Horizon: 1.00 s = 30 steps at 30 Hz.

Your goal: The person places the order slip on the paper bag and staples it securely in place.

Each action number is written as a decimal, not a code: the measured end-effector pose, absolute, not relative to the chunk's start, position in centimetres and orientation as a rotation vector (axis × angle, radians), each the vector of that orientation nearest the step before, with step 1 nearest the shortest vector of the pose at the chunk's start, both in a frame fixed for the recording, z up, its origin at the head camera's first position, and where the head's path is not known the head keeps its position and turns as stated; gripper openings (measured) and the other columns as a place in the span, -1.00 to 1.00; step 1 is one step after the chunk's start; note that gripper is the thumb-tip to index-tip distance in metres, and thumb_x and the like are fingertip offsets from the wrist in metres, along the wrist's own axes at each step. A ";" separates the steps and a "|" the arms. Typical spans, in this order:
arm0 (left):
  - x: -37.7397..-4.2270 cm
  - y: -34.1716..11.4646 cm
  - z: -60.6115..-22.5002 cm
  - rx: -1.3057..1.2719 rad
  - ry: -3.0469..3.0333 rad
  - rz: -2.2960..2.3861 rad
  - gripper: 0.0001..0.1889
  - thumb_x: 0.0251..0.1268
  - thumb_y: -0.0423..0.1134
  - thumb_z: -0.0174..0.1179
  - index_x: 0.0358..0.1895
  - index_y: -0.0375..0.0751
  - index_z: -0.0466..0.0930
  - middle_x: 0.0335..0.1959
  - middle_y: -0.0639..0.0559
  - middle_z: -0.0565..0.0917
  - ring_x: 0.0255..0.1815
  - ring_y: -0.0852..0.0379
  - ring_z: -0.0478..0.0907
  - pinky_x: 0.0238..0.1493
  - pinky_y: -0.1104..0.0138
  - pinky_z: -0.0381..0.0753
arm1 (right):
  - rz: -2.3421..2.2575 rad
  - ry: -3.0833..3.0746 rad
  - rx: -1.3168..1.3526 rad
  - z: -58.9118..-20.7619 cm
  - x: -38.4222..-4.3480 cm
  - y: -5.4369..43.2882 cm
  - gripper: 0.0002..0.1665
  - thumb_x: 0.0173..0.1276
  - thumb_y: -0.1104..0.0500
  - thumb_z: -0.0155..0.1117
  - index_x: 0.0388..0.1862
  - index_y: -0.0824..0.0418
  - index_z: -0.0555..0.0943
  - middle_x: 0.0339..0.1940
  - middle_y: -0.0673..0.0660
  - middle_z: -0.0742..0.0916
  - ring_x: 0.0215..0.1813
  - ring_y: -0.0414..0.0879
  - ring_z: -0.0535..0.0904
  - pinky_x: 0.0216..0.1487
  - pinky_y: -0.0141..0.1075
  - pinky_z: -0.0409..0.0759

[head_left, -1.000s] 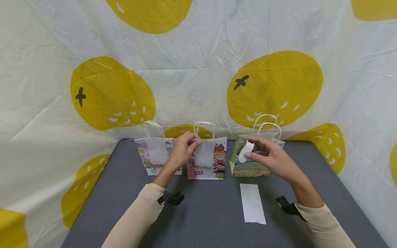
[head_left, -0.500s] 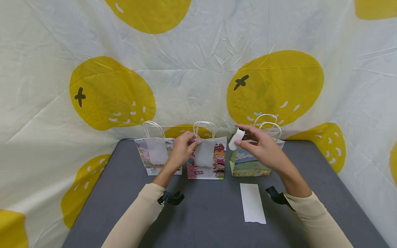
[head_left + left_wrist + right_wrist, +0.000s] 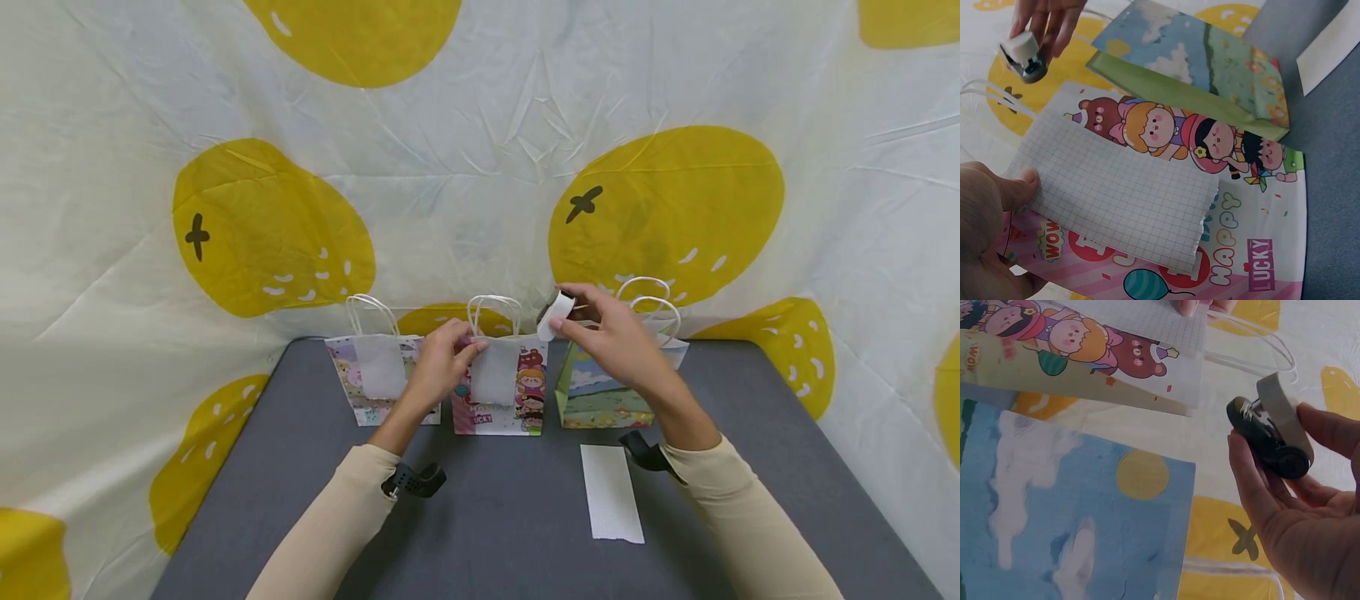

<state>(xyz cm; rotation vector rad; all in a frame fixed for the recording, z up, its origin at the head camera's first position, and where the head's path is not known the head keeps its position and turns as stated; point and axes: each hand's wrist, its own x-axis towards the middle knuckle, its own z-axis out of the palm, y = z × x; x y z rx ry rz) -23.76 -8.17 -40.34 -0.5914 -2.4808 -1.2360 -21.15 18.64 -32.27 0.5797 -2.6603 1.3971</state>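
Observation:
In the head view, my left hand (image 3: pixel 442 358) pinches the top left edge of the middle paper bag (image 3: pixel 531 379) together with a sheet of grid paper (image 3: pixel 495 375) lying over its front. The thumb presses the sheet in the left wrist view, where its torn edge and the bag's cartoon faces show. My right hand (image 3: pixel 615 337) holds a small hole punch (image 3: pixel 1282 419) between thumb and fingers. It has a white lever and a dark base with metal parts. The punch is beside the middle bag's top right corner, apart from it, with its jaws apart.
A left paper bag (image 3: pixel 345 367) has a similar white sheet (image 3: pixel 381 367) over its front. On the right stands a bag with sky and meadow (image 3: pixel 607 404). A loose white sheet (image 3: pixel 612 492) lies on the dark table (image 3: pixel 495 517). Fruit-print fabric (image 3: pixel 465 208) hangs behind.
My right hand has moved left and slightly up with the hole punch, from in front of the right bag toward the middle bag. My left hand keeps its place.

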 end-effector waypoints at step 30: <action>-23.7 -8.2 -40.3 -0.579 -2.501 -1.247 -0.88 0.37 -0.22 0.33 -0.32 -0.14 0.65 -0.36 0.03 0.54 -0.35 0.10 0.47 -0.31 0.31 0.50 | 1.734 -2.617 0.520 -32.4 -25.2 15.1 -0.38 0.41 0.16 0.39 0.41 0.20 0.46 0.16 0.21 0.64 0.16 0.10 0.64 0.11 -0.06 0.63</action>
